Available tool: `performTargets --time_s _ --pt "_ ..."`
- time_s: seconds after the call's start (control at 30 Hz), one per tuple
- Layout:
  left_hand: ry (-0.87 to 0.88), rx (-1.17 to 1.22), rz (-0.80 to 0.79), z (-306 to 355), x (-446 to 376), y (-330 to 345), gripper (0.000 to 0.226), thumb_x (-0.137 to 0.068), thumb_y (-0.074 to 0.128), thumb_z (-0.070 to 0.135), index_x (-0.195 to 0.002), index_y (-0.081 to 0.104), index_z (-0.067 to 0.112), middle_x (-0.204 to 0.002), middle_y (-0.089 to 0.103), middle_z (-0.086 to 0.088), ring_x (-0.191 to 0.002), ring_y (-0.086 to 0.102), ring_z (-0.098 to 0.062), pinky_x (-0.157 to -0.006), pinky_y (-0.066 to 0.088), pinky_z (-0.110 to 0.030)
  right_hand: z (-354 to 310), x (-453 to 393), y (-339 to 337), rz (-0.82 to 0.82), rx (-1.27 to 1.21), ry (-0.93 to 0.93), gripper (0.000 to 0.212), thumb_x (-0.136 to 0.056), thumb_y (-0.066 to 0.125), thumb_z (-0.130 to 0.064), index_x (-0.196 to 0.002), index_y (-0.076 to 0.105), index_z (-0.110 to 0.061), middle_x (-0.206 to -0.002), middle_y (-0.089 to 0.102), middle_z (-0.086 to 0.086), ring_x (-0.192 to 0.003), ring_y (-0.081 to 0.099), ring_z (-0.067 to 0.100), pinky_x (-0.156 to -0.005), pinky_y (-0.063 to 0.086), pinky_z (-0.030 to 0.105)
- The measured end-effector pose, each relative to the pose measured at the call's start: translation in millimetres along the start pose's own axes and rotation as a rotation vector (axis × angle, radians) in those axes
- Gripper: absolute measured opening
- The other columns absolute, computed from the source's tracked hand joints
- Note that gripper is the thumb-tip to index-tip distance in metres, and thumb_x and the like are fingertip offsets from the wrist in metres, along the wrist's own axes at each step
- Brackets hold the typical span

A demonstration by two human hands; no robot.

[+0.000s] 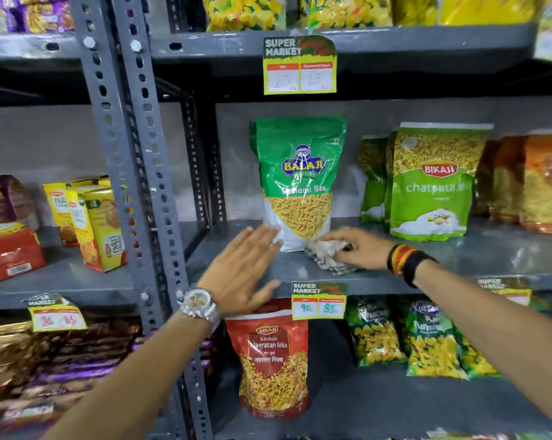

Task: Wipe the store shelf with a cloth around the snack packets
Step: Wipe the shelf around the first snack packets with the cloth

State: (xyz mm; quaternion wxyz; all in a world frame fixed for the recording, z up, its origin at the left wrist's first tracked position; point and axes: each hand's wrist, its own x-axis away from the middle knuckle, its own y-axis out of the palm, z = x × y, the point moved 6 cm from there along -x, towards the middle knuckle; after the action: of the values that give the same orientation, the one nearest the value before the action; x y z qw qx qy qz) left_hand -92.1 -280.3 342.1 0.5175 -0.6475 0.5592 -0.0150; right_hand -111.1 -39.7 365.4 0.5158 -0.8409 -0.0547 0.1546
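A green Balaji sev packet (300,173) stands upright on the grey middle shelf (490,258). My right hand (360,249) presses a crumpled white-grey cloth (327,257) onto the shelf just right of the packet's base. My left hand (243,268), fingers spread and empty, hovers at the shelf's front edge, its fingertips beside the packet's lower left corner. Light green Bikaji chatpata packets (433,185) stand further right on the same shelf.
Orange packets (541,185) fill the shelf's far right. A perforated grey upright (135,185) borders the left, with biscuit boxes (90,223) beyond. A price tag (318,301) hangs from the shelf edge. Below stand a red Navratan Mix packet (271,360) and green-yellow packets (427,341).
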Motion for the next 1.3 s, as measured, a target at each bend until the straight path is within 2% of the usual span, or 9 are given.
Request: performTargets --time_s 0.17,0.33,0.47,0.7,0.83,0.97,1.03,1.17,1.3 --pt "-0.011 0.044 -0.095 23 -15 27 0.075 -0.099 0.039 0.058 -0.153 0.039 0.006 -0.165 0.029 -0.015 -0.155 0.020 -0.028 -0.123 0.024 -0.051 3 20 -13 -0.108 -0.161 -0.111 0.047 -0.086 0.066 -0.043 -0.131 0.053 -0.042 -0.141 0.048 -0.013 -0.126 0.048 0.004 -0.103 0.035 0.023" --pt "-0.007 0.038 -0.205 32 -40 33 0.086 -0.097 0.033 0.068 -0.155 0.035 0.004 -0.164 0.030 -0.016 -0.154 0.023 -0.029 -0.124 0.025 -0.049 19 17 10 -0.115 0.095 -0.126 0.065 -0.083 0.047 -0.069 -0.142 0.036 -0.044 -0.155 0.034 -0.008 -0.144 0.027 0.016 -0.120 0.019 0.041" --pt "-0.038 0.015 -0.240 34 -42 37 0.091 -0.097 0.026 0.072 -0.157 0.030 0.004 -0.165 0.029 -0.015 -0.154 0.023 -0.027 -0.126 0.015 -0.041 28 22 14 -0.024 0.170 -0.183 0.056 -0.090 0.037 -0.065 -0.141 0.038 -0.042 -0.149 0.042 -0.010 -0.137 0.032 0.019 -0.113 0.024 0.051" --pt "-0.042 0.048 -0.243 34 -40 41 0.090 -0.098 0.024 0.071 -0.157 0.030 0.004 -0.163 0.031 -0.016 -0.153 0.027 -0.027 -0.126 0.018 -0.042 35 55 -5 0.047 0.012 -0.310 0.038 -0.099 0.043 -0.041 -0.136 0.039 -0.048 -0.121 0.051 -0.015 -0.117 0.044 0.012 -0.102 0.035 0.040" --pt "-0.054 0.095 -0.286 34 -39 43 0.093 -0.097 0.017 0.074 -0.159 0.024 0.006 -0.166 0.025 -0.014 -0.155 0.020 -0.025 -0.127 0.011 -0.040 58 10 -19 0.031 0.032 -0.159 0.044 -0.090 0.044 -0.058 -0.133 0.044 -0.048 -0.125 0.052 -0.011 -0.124 0.045 0.019 -0.106 0.034 0.055" --pt "-0.104 0.161 -0.333 34 -38 39 0.100 -0.091 0.008 0.079 -0.160 0.021 0.009 -0.167 0.022 -0.012 -0.156 0.018 -0.023 -0.123 0.002 -0.032 63 1 -6 -0.047 0.084 -0.079 0.042 -0.092 0.047 -0.054 -0.133 0.045 -0.048 -0.130 0.049 -0.009 -0.128 0.039 0.022 -0.109 0.028 0.057" --pt "-0.140 0.212 -0.365 34 -37 38 0.098 -0.090 0.012 0.079 -0.161 0.020 0.012 -0.168 0.022 -0.009 -0.155 0.022 -0.022 -0.122 0.009 -0.029 55 26 -7 -0.054 0.068 -0.150 0.043 -0.093 0.047 -0.053 -0.135 0.045 -0.045 -0.129 0.049 -0.012 -0.127 0.039 0.016 -0.110 0.028 0.053" --pt "-0.164 0.256 -0.399 35 -38 36 0.093 -0.091 0.021 0.074 -0.161 0.022 0.013 -0.167 0.026 -0.008 -0.152 0.029 -0.022 -0.122 0.022 -0.032 50 70 -17 -0.103 -0.040 -0.278 0.040 -0.093 0.050 -0.047 -0.132 0.052 -0.040 -0.121 0.053 -0.012 -0.118 0.048 0.003 -0.106 0.036 0.027" --pt "-0.170 0.239 -0.409 36 -38 35 0.092 -0.092 0.022 0.074 -0.161 0.023 0.013 -0.167 0.027 -0.007 -0.151 0.030 -0.022 -0.122 0.025 -0.034 53 32 -36 0.036 -0.050 -0.194 0.057 -0.081 0.042 -0.072 -0.130 0.050 -0.044 -0.123 0.054 -0.012 -0.118 0.052 0.015 -0.107 0.040 0.048"
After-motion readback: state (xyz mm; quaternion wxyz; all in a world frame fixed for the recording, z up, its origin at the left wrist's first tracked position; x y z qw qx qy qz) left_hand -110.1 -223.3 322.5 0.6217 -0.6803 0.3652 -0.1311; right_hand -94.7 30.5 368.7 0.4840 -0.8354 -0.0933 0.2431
